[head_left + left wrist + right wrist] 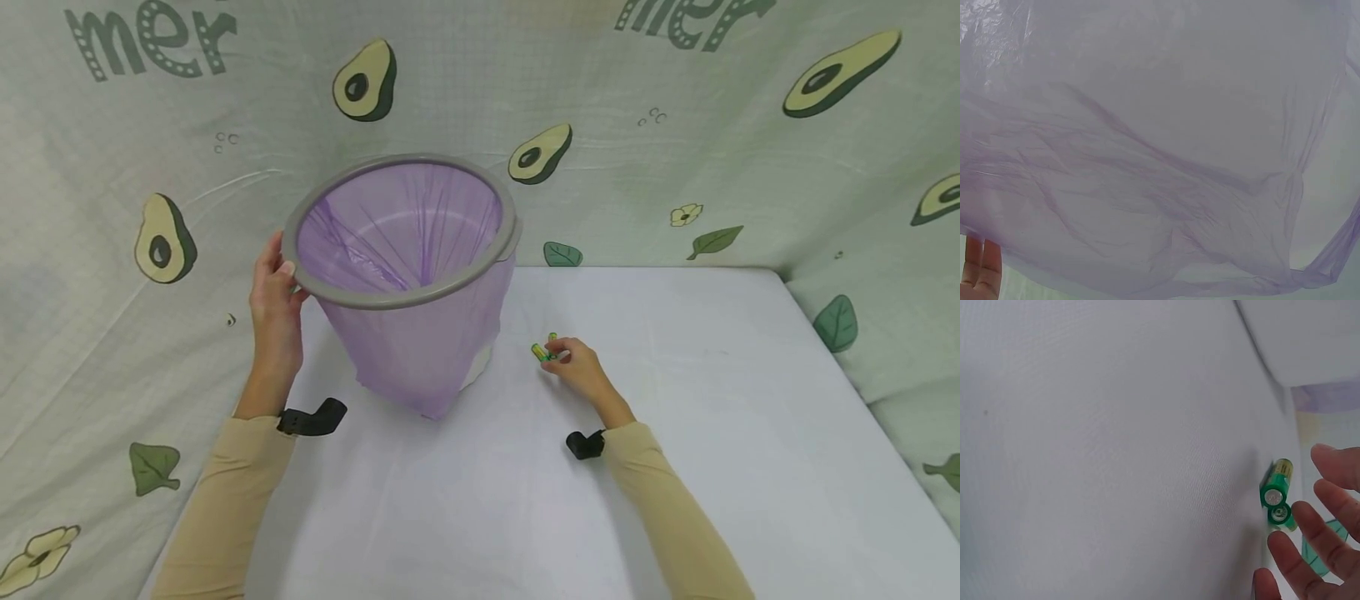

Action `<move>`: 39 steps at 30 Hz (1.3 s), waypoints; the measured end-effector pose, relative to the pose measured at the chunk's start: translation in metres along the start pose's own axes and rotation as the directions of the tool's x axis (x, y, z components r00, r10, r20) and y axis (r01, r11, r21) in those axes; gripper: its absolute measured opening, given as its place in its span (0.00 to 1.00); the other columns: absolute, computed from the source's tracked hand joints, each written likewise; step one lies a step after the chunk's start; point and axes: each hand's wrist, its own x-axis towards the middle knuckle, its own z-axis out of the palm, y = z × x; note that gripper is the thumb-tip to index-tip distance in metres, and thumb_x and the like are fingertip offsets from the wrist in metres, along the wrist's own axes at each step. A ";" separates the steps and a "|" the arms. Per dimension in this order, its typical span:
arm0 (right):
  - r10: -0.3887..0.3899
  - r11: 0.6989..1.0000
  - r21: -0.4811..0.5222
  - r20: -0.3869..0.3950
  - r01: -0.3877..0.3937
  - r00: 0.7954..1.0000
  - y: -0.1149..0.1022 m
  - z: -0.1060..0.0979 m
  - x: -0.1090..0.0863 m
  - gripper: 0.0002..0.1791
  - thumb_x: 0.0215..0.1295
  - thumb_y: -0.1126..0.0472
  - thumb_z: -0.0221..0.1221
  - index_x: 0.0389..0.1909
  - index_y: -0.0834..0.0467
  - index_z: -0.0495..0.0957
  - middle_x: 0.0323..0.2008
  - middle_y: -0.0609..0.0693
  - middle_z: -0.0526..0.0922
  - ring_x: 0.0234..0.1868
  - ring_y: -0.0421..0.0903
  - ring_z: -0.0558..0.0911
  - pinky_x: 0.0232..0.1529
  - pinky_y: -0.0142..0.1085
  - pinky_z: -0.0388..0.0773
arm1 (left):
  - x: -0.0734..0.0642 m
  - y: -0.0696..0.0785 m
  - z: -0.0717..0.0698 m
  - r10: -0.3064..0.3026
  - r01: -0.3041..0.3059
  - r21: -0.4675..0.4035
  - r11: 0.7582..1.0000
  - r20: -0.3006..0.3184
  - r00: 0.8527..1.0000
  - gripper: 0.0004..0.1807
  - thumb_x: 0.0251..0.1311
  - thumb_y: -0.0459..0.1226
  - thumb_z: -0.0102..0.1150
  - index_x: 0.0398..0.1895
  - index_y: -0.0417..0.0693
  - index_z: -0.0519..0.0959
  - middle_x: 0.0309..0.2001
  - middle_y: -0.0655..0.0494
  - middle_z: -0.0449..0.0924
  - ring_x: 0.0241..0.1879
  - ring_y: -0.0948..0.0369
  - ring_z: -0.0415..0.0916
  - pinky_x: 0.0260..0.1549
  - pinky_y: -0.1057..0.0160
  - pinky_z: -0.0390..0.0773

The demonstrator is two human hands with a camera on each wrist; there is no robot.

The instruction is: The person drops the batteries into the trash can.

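A waste bin (420,342) with a grey rim and a translucent purple bag over it stands left of centre on the white table. My left hand (275,312) holds its rim at the left side; in the left wrist view, the fingers (984,265) lie against the purple bag (1147,187). Right of the bin, two green-and-yellow batteries (539,352) lie close together on the table. My right hand (576,367) is right at them, its fingers spread apart. In the right wrist view the batteries (1277,482) show just beside the fingertips (1304,512), not gripped.
A pale cloth (450,75) printed with avocados and leaves hangs behind and along both sides of the white table (720,375). Dark wrist cameras (313,417) sit on both wrists. The bin's bag sags below the bin's wall near the front.
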 end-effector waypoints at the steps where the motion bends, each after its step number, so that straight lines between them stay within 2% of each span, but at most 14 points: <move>1: -0.004 1.000 -0.006 -0.003 0.004 1.000 0.000 0.001 0.000 0.22 0.58 0.60 0.60 0.53 0.64 0.73 0.53 0.60 0.74 0.46 0.54 0.75 0.42 0.40 0.74 | 0.000 0.000 0.000 0.001 -0.001 0.004 1.000 0.004 1.000 0.28 0.60 0.36 0.41 0.66 0.45 0.63 0.55 0.54 0.67 0.40 0.63 0.68 0.39 0.71 0.70; 8: 0.000 0.998 -0.066 0.003 0.001 1.000 0.002 0.004 0.004 0.20 0.58 0.62 0.59 0.50 0.67 0.74 0.46 0.62 0.76 0.46 0.55 0.76 0.45 0.43 0.75 | -0.001 0.001 -0.001 -0.008 0.008 0.021 1.000 0.014 1.000 0.29 0.60 0.37 0.40 0.67 0.46 0.61 0.56 0.54 0.66 0.41 0.64 0.68 0.40 0.71 0.70; 12: 0.019 0.994 -0.111 0.020 -0.016 1.000 0.001 0.006 0.007 0.19 0.58 0.63 0.60 0.49 0.69 0.74 0.45 0.63 0.75 0.46 0.55 0.76 0.47 0.45 0.74 | 0.000 0.001 -0.001 -0.010 0.010 0.018 1.000 0.010 1.000 0.28 0.60 0.37 0.41 0.67 0.46 0.62 0.56 0.54 0.66 0.41 0.64 0.68 0.39 0.71 0.70; 18: 0.089 0.983 -0.166 0.022 -0.084 0.996 -0.002 0.008 0.011 0.16 0.58 0.64 0.59 0.46 0.67 0.75 0.40 0.60 0.78 0.40 0.51 0.76 0.41 0.41 0.74 | 0.000 0.000 -0.002 -0.014 0.014 0.012 1.000 0.006 1.000 0.29 0.59 0.37 0.41 0.67 0.46 0.61 0.55 0.55 0.66 0.41 0.64 0.68 0.39 0.71 0.69; 22: 0.122 0.980 -0.160 -0.001 -0.120 0.993 -0.002 0.008 0.010 0.13 0.57 0.65 0.58 0.42 0.67 0.76 0.37 0.59 0.79 0.36 0.49 0.76 0.36 0.37 0.73 | -0.001 0.001 -0.002 -0.011 0.011 0.018 1.000 0.006 1.000 0.28 0.59 0.36 0.41 0.66 0.46 0.62 0.55 0.55 0.66 0.42 0.63 0.68 0.39 0.71 0.70; 30: 0.151 0.981 -0.126 0.001 -0.149 0.989 -0.002 0.006 0.009 0.15 0.57 0.62 0.61 0.42 0.67 0.76 0.36 0.58 0.79 0.33 0.46 0.76 0.31 0.32 0.72 | -0.001 0.002 -0.001 -0.009 0.009 0.011 1.000 0.002 1.000 0.28 0.60 0.36 0.41 0.66 0.45 0.62 0.56 0.54 0.67 0.41 0.64 0.68 0.39 0.71 0.69; 39: 0.143 0.984 -0.104 -0.004 -0.142 0.990 0.001 0.002 0.007 0.17 0.56 0.60 0.61 0.43 0.67 0.76 0.38 0.58 0.79 0.35 0.47 0.77 0.34 0.33 0.73 | -0.001 0.000 -0.001 -0.001 0.001 0.003 1.000 0.002 1.000 0.29 0.59 0.36 0.41 0.67 0.44 0.61 0.55 0.54 0.66 0.41 0.64 0.68 0.39 0.71 0.70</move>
